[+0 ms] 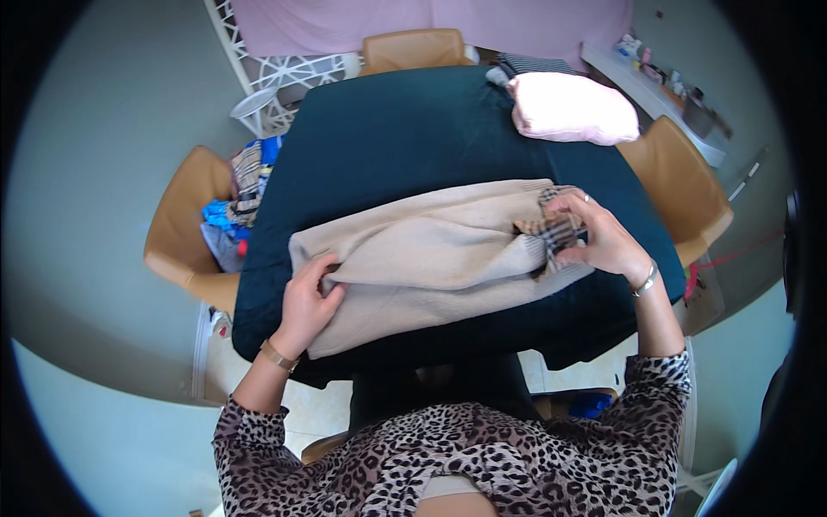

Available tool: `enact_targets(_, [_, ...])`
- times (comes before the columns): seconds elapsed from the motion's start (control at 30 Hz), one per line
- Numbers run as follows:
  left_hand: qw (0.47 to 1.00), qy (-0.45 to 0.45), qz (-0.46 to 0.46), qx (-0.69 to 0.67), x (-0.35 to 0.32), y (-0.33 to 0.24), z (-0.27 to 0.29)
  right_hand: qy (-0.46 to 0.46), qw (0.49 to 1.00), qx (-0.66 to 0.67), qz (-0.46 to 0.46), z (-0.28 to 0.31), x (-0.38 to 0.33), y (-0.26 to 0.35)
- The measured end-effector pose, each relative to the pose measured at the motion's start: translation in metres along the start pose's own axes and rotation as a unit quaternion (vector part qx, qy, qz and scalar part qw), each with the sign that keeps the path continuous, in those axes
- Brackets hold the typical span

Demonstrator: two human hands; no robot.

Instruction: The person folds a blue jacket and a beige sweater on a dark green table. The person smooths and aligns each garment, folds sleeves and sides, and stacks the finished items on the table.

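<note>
A beige knit garment [413, 250] with a checked collar [558, 228] lies lengthwise across the dark green tablecloth [388, 138], its collar end to the right. One layer is folded over and wrinkled along the middle. My left hand [312, 300] is at the garment's left end, fingers and thumb curled round the edge of the upper layer. At the other end my right hand [607, 239] grips the checked collar between thumb and fingers. Part of the collar is hidden behind those fingers.
A folded pale pink item [573, 108] sits at the far right of the table, with striped fabric [538, 65] behind it. Tan chairs stand left [177, 228], right [680, 185] and at the back [412, 50]. Clothes [245, 185] are heaped on the left chair. A shelf [642, 99] holds small items.
</note>
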State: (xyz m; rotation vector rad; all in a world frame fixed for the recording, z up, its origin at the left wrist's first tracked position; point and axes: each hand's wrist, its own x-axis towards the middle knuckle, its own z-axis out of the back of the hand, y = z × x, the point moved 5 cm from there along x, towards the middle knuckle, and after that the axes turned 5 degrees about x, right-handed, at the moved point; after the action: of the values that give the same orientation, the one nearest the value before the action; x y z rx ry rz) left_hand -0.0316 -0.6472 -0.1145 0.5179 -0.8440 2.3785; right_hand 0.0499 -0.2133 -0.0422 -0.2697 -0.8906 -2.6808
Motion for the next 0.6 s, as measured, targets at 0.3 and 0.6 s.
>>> enact_targets(0.3, [0.993, -0.118, -0.026, 0.002, -0.005, -0.004, 0.027, -0.2, 0.947, -0.201, 0.154, 0.036, 0.0, 0.034])
enact_targets(0.6, [0.994, 0.027, -0.107, 0.004, -0.023, -0.007, 0.019, -0.028, 0.961, -0.239, 0.134, -0.017, -0.039, -0.04])
